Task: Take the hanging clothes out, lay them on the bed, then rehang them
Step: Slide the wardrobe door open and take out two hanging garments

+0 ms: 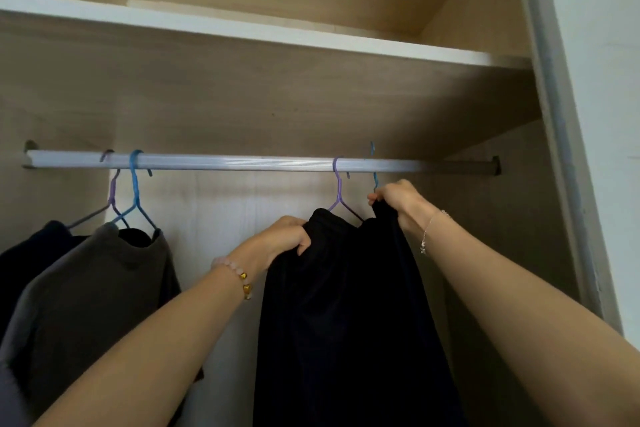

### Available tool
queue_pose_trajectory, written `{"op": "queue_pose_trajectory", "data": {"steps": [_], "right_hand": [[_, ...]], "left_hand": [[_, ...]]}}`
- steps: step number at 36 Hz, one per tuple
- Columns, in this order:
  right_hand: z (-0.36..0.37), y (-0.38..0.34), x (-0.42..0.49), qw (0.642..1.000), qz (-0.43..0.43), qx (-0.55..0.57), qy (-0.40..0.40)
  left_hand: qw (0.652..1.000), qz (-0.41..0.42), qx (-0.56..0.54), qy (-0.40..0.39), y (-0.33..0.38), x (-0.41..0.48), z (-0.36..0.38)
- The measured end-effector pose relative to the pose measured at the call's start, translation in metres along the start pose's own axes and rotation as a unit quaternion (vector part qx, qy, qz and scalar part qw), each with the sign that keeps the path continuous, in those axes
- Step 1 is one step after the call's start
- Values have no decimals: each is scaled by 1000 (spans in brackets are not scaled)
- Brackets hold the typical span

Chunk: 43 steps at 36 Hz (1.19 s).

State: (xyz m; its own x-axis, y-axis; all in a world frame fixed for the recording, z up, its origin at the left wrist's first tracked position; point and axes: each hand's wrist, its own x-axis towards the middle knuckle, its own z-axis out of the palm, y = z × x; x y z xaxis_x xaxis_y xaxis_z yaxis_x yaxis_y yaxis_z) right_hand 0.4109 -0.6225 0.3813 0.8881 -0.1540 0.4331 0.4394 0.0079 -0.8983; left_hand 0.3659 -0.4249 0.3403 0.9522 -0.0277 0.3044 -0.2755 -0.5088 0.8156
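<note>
The left hand [289,236] and right hand [398,203] clutched the limp black garment [346,305]; the blue hanger [374,180] just above the right hand probably offered a firmer hold.

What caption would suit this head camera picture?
Left hand and right hand grip black clothes on hangers at the wardrobe rail.

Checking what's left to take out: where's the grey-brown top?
Head view, left side: the grey-brown top hangs on the left blue hanger from the rail, right of a dark garment.

Bare rail [242,161] between hanger groups
</note>
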Motion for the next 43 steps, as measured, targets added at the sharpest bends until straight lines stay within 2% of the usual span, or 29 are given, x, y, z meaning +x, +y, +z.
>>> {"op": "queue_pose_trajectory", "data": {"steps": [5, 12, 18, 24, 29, 34, 40, 43], "right_hand": [[-6, -4, 3, 1000, 10, 27, -12], [-18, 7, 4, 999, 29, 3, -33], [-25, 30, 3, 993, 46, 85, -61], [-27, 9, 7, 997, 30, 19, -65], [-28, 6, 13, 993, 55, -36, -94], [-27, 41, -3, 985, 120, 0, -124], [-36, 126, -93, 962, 178, 139, -152], [-43, 174, -141, 956, 189, 142, -171]], "left_hand": [[1000, 14, 3, 25, 10, 2, -8], [997, 56, 5, 53, 30, -2, -22], [997, 51, -8, 49, 13, -32, -24], [997, 36, -43, 52, -29, -78, -7], [995, 32, -82, 36, -46, -110, 2], [993, 34, -109, 24, -61, -130, 5], [983, -5, -181, 13, -109, -178, 31], [976, -37, -210, 42, -145, -212, 54]]}}
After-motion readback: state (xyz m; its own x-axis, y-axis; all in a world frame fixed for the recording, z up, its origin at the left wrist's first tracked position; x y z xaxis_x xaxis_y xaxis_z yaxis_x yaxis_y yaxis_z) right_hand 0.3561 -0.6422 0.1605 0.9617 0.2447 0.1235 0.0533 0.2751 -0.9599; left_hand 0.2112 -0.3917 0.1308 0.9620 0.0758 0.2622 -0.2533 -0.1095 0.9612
